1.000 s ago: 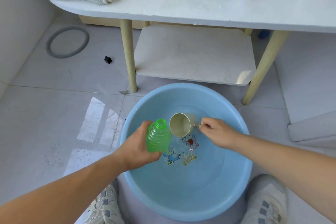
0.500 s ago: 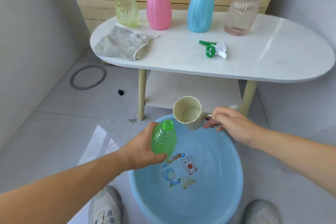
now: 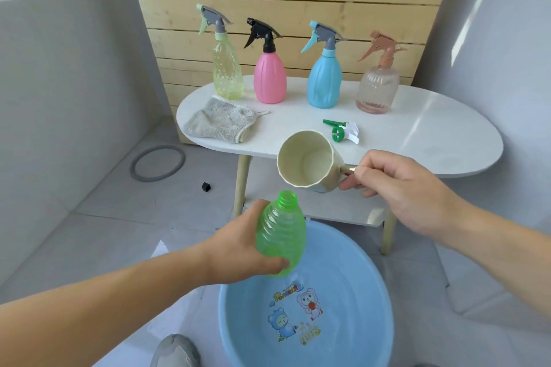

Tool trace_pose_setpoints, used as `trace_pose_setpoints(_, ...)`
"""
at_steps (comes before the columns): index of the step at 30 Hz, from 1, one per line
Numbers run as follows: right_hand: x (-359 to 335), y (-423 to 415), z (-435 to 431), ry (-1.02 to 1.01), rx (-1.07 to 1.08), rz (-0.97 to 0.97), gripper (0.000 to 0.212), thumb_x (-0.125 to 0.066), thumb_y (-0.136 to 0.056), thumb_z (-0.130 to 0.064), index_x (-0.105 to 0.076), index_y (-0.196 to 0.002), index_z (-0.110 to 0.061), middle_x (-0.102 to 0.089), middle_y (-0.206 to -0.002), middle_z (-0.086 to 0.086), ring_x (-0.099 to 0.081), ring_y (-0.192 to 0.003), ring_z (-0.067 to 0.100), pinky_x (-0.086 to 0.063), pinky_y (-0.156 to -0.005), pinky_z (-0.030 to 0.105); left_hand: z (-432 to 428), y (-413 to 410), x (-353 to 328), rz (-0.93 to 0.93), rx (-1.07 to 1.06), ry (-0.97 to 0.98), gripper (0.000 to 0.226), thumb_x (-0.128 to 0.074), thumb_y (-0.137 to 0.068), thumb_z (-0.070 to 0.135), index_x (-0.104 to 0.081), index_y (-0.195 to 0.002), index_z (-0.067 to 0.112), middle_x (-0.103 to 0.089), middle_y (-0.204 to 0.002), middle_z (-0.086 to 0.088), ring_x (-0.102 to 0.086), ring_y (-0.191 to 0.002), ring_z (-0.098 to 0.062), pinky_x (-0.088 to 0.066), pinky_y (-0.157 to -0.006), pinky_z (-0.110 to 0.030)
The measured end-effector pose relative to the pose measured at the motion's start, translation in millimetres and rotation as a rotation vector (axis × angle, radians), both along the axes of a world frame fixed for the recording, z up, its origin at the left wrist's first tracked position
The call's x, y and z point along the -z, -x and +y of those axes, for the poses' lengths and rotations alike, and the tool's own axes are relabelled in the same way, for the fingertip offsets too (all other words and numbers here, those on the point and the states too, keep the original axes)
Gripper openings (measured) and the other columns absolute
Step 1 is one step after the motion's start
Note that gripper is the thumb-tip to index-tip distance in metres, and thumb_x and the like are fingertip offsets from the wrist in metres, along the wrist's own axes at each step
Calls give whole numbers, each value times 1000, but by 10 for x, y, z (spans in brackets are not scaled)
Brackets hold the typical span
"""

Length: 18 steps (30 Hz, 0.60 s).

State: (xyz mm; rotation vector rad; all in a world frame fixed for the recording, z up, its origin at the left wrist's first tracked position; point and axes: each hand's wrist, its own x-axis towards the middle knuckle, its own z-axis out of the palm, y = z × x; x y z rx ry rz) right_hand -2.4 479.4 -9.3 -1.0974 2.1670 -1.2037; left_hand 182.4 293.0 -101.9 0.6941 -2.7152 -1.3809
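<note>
Your left hand (image 3: 235, 247) curls its fingers round the belly of the uncapped green ribbed plastic bottle (image 3: 281, 232), above the twelve o'clock edge of the round blue plastic basin (image 3: 383, 292). It is probably light, squashy and slippery, so hold it gently. At its one o'clock, your right hand (image 3: 399, 188) pinches the handle of the cream plastic cup (image 3: 307, 162).

Translucent ribbed plastic bottle (image 3: 281, 232), matt cream cup (image 3: 307, 162), glossy plastic basin (image 3: 378, 307)

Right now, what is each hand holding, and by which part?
The left hand grips the green bottle round its body; the right hand holds the cream cup by its handle.
</note>
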Motion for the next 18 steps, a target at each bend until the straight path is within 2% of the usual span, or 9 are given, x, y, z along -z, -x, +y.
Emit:
trace_pose_setpoints(2, -36, -17, -4, 21, -12, 26, 27, -51, -100, -24, -57, -82, -5, -76, -93, -4, -59, -105, 39, -47, -95, 56, 4, 17, -58, 7, -12, -24, 75, -88, -71, 32, -44, -131, 33, -63, -116, 11, -65, -106, -5, -57, -93, -31)
trace_pose_setpoints(4, -54, -19, 1, 36, -20, 49, 26, -52, -100, -24, -58, -80, -7, -75, -93, 0, -57, -103, 43, -46, -94, 57, 13, 39, -88, 15, -35, -63, 76, -88, -66, 36, -45, -129, 32, -64, -116, 8, -66, -106, -8, -59, -92, -33)
trace_pose_setpoints(7, -54, 0, 20, 54, -3, 69, 25, -52, -98, -24, -58, -80, -8, -74, -95, 8, -60, -98, 32, -46, -93, 45, 13, 62, -83, 31, -62, -75, 80, -83, -57, 45, -46, -127, 32, -62, -119, 4, -66, -107, -10, -59, -92, -34)
trace_pose_setpoints(8, -47, 12, 27, 61, -4, 77, 25, -52, -98, -24, -58, -79, -9, -72, -96, 14, -60, -92, 29, -48, -89, 36, 11, 72, -74, 34, -65, -72, 80, -83, -57, 45, -46, -127, 32, -61, -121, 4, -65, -107, -9, -59, -91, -32)
trace_pose_setpoints(10, -42, 27, 38, 68, -14, 107, 25, -53, -98, -25, -57, -75, -16, -67, -98, 25, -51, -73, 26, -42, -67, 26, 17, 95, -65, 34, -66, -59, 80, -83, -58, 44, -45, -127, 33, -60, -120, 5, -64, -107, -7, -58, -91, -30)
trace_pose_setpoints(12, -41, 41, 52, 67, -10, 139, 25, -53, -97, -27, -57, -73, -21, -64, -98, 29, -40, -66, 23, -33, -57, 25, 38, 125, -66, 26, -68, -51, 79, -83, -59, 44, -44, -127, 33, -62, -117, 7, -64, -106, -8, -58, -91, -32)
trace_pose_setpoints(15, -39, 56, 80, 57, -5, 169, 24, -53, -96, -29, -56, -73, -24, -64, -95, 28, -38, -65, 28, -31, -56, 26, 81, 183, -69, 34, -65, -66, 73, -88, -68, 32, -44, -126, 31, -64, -112, 8, -66, -102, -7, -59, -88, -30)
trace_pose_setpoints(18, -32, 72, 105, 77, -10, 178, 24, -54, -97, -26, -58, -75, -18, -58, -79, 26, -35, -60, 17, -29, -55, 27, 103, 227, -73, 37, -64, -60, 69, -88, -75, 25, -44, -128, 30, -64, -110, 11, -66, -100, -4, -58, -84, -24)
